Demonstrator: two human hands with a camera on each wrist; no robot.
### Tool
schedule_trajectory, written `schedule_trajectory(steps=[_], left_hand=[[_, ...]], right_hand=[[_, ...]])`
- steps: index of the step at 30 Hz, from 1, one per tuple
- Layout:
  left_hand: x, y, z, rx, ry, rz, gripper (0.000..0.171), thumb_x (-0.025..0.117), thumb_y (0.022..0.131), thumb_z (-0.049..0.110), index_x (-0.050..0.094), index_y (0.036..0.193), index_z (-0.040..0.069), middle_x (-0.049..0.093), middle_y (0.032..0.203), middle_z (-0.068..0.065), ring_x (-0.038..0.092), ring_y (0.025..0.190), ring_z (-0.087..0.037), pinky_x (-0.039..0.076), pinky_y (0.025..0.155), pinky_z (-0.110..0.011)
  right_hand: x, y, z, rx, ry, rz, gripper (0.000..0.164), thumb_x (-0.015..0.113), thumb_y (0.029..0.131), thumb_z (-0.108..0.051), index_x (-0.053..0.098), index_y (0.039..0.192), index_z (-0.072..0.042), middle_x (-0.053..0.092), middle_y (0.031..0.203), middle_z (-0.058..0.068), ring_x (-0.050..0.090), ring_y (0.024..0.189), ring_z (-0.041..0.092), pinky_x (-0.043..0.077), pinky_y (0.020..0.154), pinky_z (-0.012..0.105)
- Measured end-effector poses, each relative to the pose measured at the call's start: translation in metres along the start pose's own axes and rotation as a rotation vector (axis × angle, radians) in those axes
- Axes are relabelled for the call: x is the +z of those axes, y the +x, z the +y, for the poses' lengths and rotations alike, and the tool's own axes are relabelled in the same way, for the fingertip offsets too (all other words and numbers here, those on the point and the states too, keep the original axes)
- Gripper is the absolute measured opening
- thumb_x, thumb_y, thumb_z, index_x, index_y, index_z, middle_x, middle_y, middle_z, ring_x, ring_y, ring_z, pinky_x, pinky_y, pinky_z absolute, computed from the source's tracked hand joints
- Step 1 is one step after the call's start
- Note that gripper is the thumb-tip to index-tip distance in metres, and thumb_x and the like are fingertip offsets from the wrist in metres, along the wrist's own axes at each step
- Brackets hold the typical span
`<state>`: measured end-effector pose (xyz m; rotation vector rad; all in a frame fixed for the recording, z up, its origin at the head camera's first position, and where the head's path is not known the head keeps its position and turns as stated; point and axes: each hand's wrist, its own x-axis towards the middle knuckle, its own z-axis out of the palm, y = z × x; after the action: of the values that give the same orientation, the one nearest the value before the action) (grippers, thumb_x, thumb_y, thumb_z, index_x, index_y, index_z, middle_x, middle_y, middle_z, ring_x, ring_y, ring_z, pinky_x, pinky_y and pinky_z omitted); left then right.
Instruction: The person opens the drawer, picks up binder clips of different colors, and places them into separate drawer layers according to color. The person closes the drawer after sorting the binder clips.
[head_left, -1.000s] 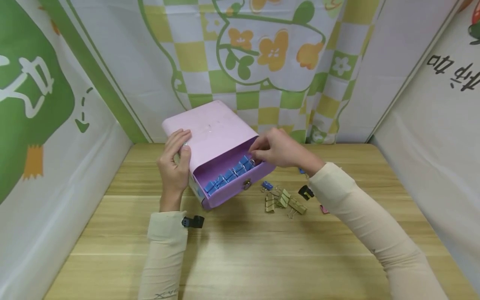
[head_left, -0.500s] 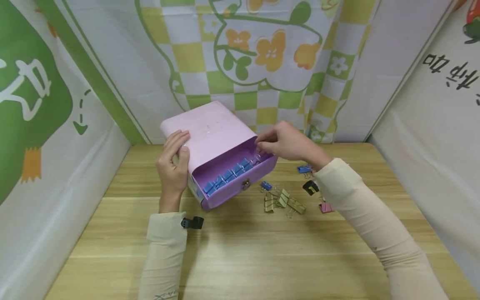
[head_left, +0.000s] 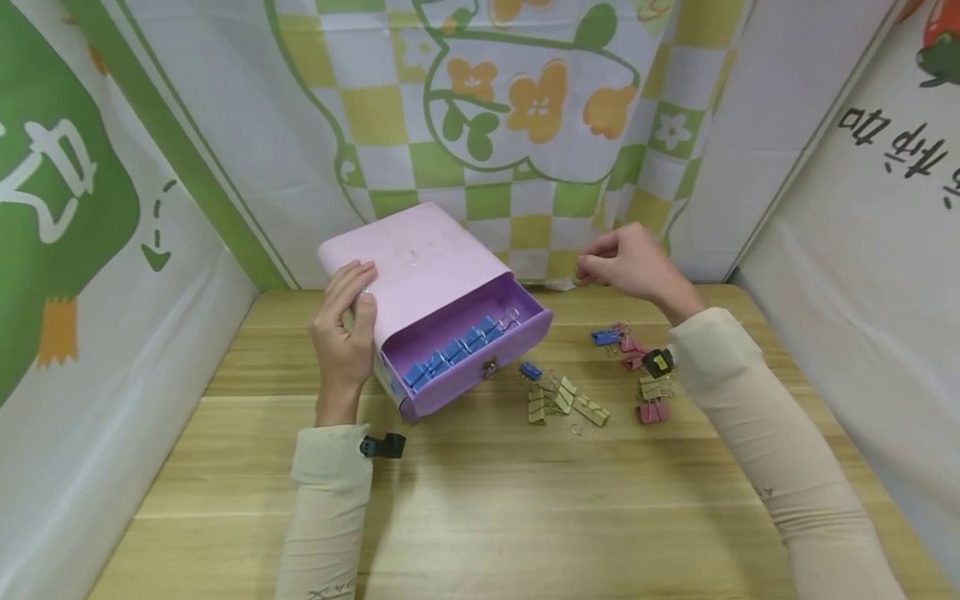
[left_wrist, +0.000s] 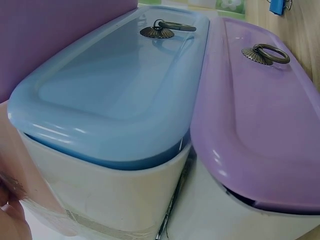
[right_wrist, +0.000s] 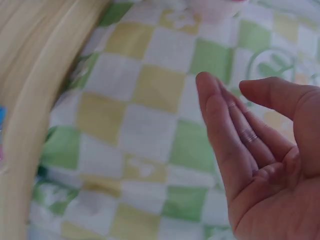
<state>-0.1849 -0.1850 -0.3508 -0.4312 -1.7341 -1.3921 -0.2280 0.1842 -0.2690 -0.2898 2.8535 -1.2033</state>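
Right wall (head_left: 847, 275): black characters (head_left: 909, 152), cropped at edge, not securely legible; left wall (head_left: 187, 358): white lettering (head_left: 63, 162) on green patch (head_left: 97, 242), cropped, illegible; dashed green arrow (head_left: 157, 257) pointing down; left sleeve (head_left: 330, 500): dark marking (head_left: 332, 592), illegible

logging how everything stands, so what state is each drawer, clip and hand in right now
Top drawer: pulled open
Blue clips inside it: lined up in a row
Blue drawer: pushed in, thin dark gap along one edge
Lower purple drawer: pushed in, similar gap
Gold, pink and other blue clips: loose on the table
Left hand: against the box
Right hand: raised, empty
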Motion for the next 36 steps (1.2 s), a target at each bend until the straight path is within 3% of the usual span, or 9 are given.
schedule_trajectory(steps=[6, 12, 16, 19, 21, 23, 28, 31, 36], left_hand=[[-0.001, 0.0, 0.0, -0.005, -0.002, -0.006, 0.035, 0.055, 0.094, 0.003, 0.073, 0.117, -0.015, 0.071, 0.126, -0.034, 0.059, 0.134, -0.049, 0.042, 0.126, -0.039], [-0.003, -0.001, 0.0, -0.009, 0.011, 0.006, 0.035, 0.056, 0.094, 0.005, 0.074, 0.117, -0.012, 0.072, 0.127, -0.03, 0.06, 0.134, -0.045, 0.042, 0.126, -0.035], [-0.003, -0.001, 0.0, -0.014, 0.013, 0.0, 0.034, 0.056, 0.094, 0.004, 0.074, 0.118, -0.012, 0.072, 0.127, -0.03, 0.06, 0.134, -0.045, 0.042, 0.126, -0.035], [-0.003, -0.001, 0.001, -0.011, 0.007, -0.008, 0.035, 0.055, 0.094, 0.004, 0.073, 0.118, -0.014, 0.071, 0.127, -0.033, 0.059, 0.135, -0.047, 0.041, 0.127, -0.036], [-0.003, -0.001, 0.0, -0.009, 0.003, -0.007, 0.035, 0.055, 0.094, 0.003, 0.073, 0.118, -0.014, 0.071, 0.127, -0.033, 0.059, 0.134, -0.048, 0.041, 0.127, -0.037], [-0.002, -0.001, 0.0, -0.009, 0.001, -0.006, 0.034, 0.055, 0.094, 0.003, 0.073, 0.117, -0.014, 0.071, 0.127, -0.033, 0.059, 0.134, -0.048, 0.041, 0.127, -0.038], [-0.001, -0.001, 0.0, -0.011, 0.0, -0.011, 0.034, 0.055, 0.094, 0.002, 0.073, 0.118, -0.014, 0.071, 0.127, -0.033, 0.058, 0.135, -0.048, 0.041, 0.127, -0.039], [-0.001, -0.001, 0.0, -0.011, -0.002, -0.012, 0.034, 0.055, 0.094, 0.002, 0.073, 0.118, -0.013, 0.071, 0.127, -0.032, 0.058, 0.135, -0.048, 0.041, 0.127, -0.038], [-0.001, 0.0, 0.0, -0.004, -0.007, -0.007, 0.034, 0.055, 0.094, 0.002, 0.073, 0.117, -0.014, 0.071, 0.127, -0.033, 0.058, 0.134, -0.049, 0.041, 0.127, -0.039]], right_hand=[[-0.003, 0.001, 0.039, 0.148, -0.029, -0.025, 0.029, 0.064, 0.102, -0.018, 0.08, 0.108, 0.006, 0.082, 0.098, 0.018, 0.079, 0.078, 0.015, 0.067, 0.085, 0.036], [0.007, 0.004, 0.078, 0.239, -0.071, -0.088, 0.032, 0.064, 0.101, -0.016, 0.076, 0.105, 0.013, 0.081, 0.094, 0.021, 0.079, 0.069, 0.015, 0.068, 0.077, 0.033], [0.018, 0.002, 0.097, 0.253, -0.217, -0.095, 0.035, 0.062, 0.099, -0.021, 0.08, 0.084, 0.004, 0.08, 0.079, 0.015, 0.073, 0.061, 0.015, 0.066, 0.079, 0.039], [0.029, 0.003, 0.109, 0.242, -0.326, -0.084, 0.043, 0.061, 0.097, -0.022, 0.069, 0.058, -0.007, 0.07, 0.057, 0.006, 0.059, 0.051, 0.013, 0.055, 0.065, 0.031], [0.036, 0.003, 0.115, 0.241, -0.353, -0.077, 0.046, 0.062, 0.096, -0.02, 0.061, 0.051, -0.011, 0.061, 0.05, 0.002, 0.052, 0.047, 0.014, 0.048, 0.058, 0.028], [0.042, 0.004, 0.12, 0.264, -0.339, -0.085, 0.047, 0.063, 0.096, -0.018, 0.055, 0.051, -0.013, 0.057, 0.048, 0.0, 0.055, 0.046, 0.015, 0.048, 0.053, 0.027], [0.052, 0.004, 0.124, 0.334, -0.294, -0.117, 0.046, 0.066, 0.097, -0.019, 0.051, 0.054, -0.015, 0.066, 0.055, 0.006, 0.068, 0.051, 0.02, 0.058, 0.048, 0.03], [0.055, 0.005, 0.124, 0.331, -0.297, -0.127, 0.046, 0.065, 0.097, -0.019, 0.051, 0.052, -0.016, 0.067, 0.056, 0.006, 0.066, 0.05, 0.017, 0.055, 0.047, 0.027], [0.058, 0.006, 0.122, 0.307, -0.242, -0.163, 0.032, 0.063, 0.096, -0.014, 0.069, 0.066, -0.003, 0.074, 0.065, 0.01, 0.064, 0.054, 0.014, 0.051, 0.05, 0.022]])
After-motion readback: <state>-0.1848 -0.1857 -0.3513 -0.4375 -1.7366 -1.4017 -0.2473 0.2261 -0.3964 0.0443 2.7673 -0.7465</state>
